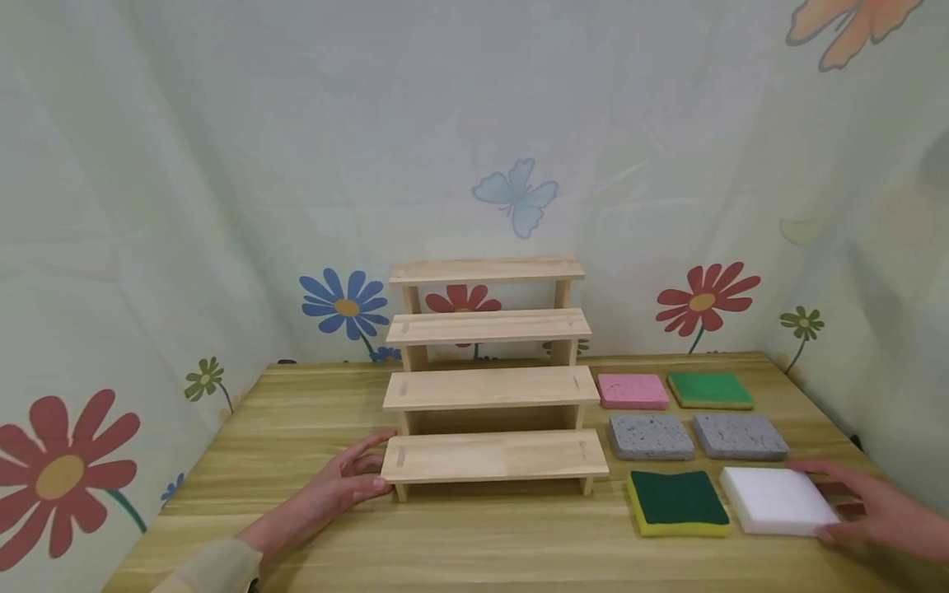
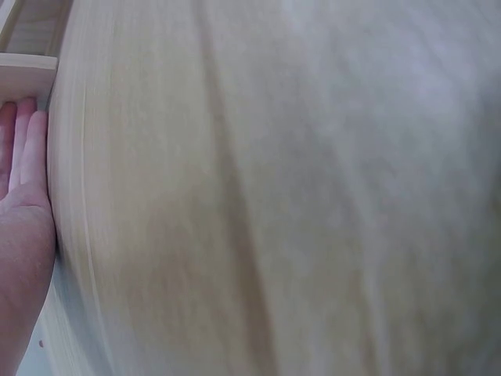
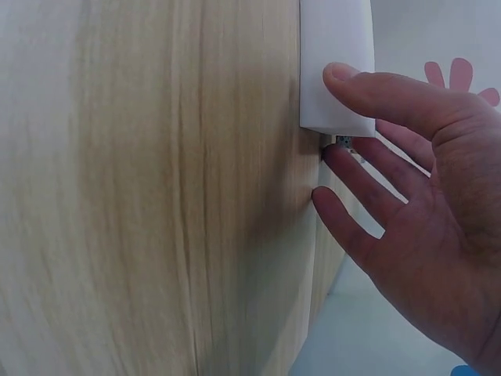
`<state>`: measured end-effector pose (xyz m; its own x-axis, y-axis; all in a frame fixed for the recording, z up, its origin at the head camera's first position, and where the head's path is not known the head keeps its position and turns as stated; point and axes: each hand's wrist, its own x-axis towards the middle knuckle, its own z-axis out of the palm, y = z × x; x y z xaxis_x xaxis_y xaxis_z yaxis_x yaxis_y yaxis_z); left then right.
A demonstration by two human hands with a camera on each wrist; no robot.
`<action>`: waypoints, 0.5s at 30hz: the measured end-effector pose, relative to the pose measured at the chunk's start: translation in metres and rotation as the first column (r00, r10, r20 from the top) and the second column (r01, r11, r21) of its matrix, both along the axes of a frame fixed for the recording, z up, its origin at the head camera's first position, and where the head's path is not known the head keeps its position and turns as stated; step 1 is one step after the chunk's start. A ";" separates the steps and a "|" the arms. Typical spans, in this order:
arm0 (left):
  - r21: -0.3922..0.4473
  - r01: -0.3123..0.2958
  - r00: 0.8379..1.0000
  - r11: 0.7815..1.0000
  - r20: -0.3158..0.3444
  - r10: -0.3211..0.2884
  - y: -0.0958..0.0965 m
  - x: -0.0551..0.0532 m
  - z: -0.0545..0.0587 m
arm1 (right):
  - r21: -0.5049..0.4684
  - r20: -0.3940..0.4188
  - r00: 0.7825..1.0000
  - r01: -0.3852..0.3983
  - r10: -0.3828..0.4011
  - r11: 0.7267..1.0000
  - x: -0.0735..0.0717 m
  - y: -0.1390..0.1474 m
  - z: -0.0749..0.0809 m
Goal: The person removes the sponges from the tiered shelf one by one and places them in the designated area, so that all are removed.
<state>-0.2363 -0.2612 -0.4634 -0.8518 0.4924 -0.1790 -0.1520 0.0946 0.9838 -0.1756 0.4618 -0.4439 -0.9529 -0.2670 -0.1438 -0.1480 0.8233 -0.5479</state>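
Observation:
A four-step wooden display stand (image 1: 497, 457) stands mid-table. My left hand (image 1: 343, 482) touches the left end of its lowest step, thumb at the front corner and index finger at the back. In the left wrist view, straight fingers (image 2: 33, 149) lie under the board's end. At the near right, a white sponge (image 1: 774, 501) lies flat. Across its right end my right hand (image 1: 882, 506) pinches it, thumb (image 3: 344, 74) on the near side and index finger at the far corner. Its other fingers are spread loosely beside the sponge.
Left of the white sponge lies a green-and-yellow scouring sponge (image 1: 678, 504). Behind are two speckled grey sponges (image 1: 652, 436), then a pink sponge (image 1: 633, 391) and a green-topped sponge (image 1: 710, 389). A flowered curtain (image 1: 667, 165) surrounds the wooden table (image 1: 296, 412).

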 end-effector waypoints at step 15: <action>0.008 -0.016 1.000 1.000 0.006 0.016 0.000 0.004 -0.004 | 0.015 -0.115 0.993 0.038 -0.036 0.999 0.008 -0.002 -0.006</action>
